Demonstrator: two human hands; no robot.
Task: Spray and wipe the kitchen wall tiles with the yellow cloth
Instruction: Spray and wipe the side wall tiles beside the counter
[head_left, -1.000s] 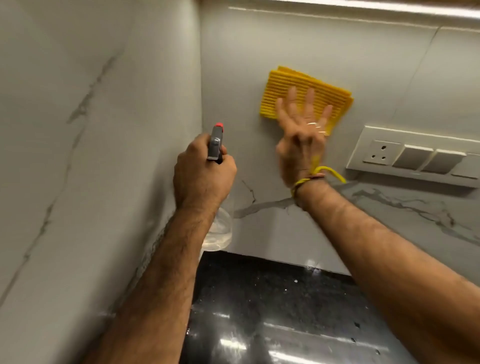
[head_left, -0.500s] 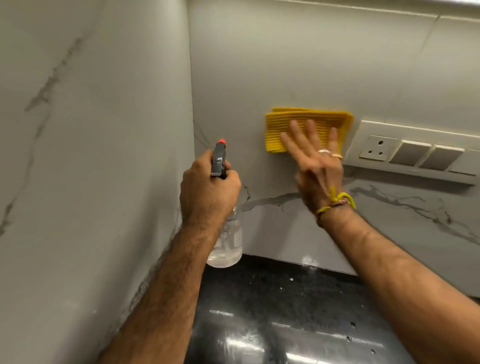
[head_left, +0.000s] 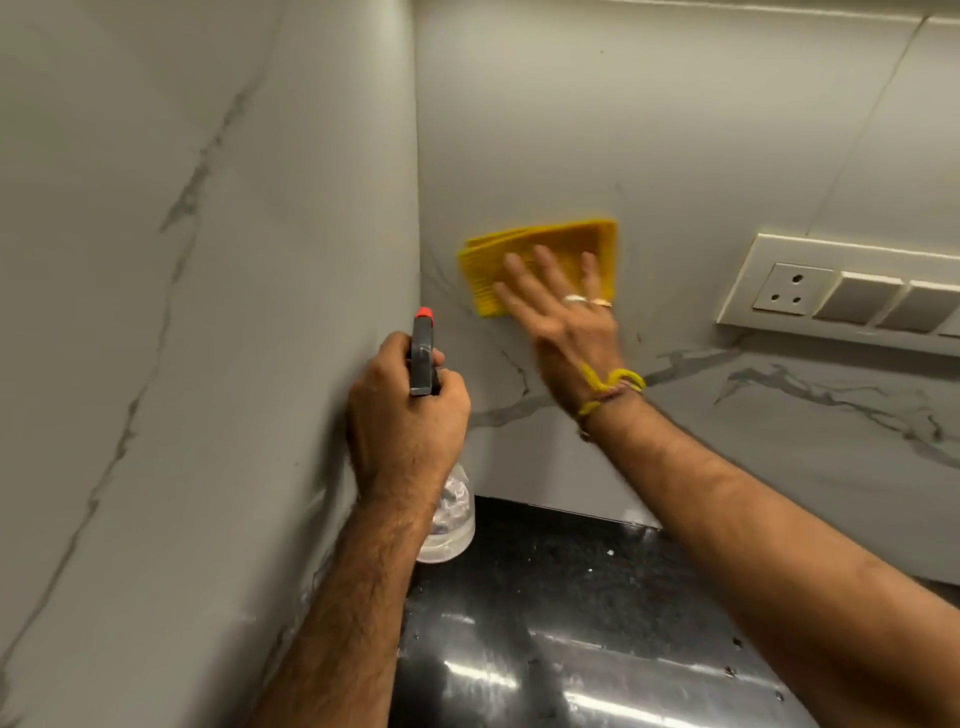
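- The right hand (head_left: 563, 317) lies flat with its fingers (head_left: 545, 265) straight and spread, and it presses the yellow cloth (head_left: 540, 260) onto the back wall (head_left: 649, 145).
- The cloth is folded and sits low on that wall, near the corner where the two walls meet (a bit blurry, so the hand looks to be moving).
- A second ago the cloth was higher up. Half a second ago it was just beside the switch plate (head_left: 852, 291). Now it has slid left toward the corner.
- I think this means the wiping is well under way, and one band of tile has had a pass.
- The left hand (head_left: 405, 410) is curled tight around the neck of the spray bottle (head_left: 447, 514), with the red tip (head_left: 425, 313) pointing up at the corner. It has stayed in about the same spot.
- The bottle hangs just above the back left corner of the black counter (head_left: 571, 623).
- The side wall (head_left: 182, 312) is on the left (I cannot tell if it is wet).
- The tiles under the switch plate may still need a wipe.
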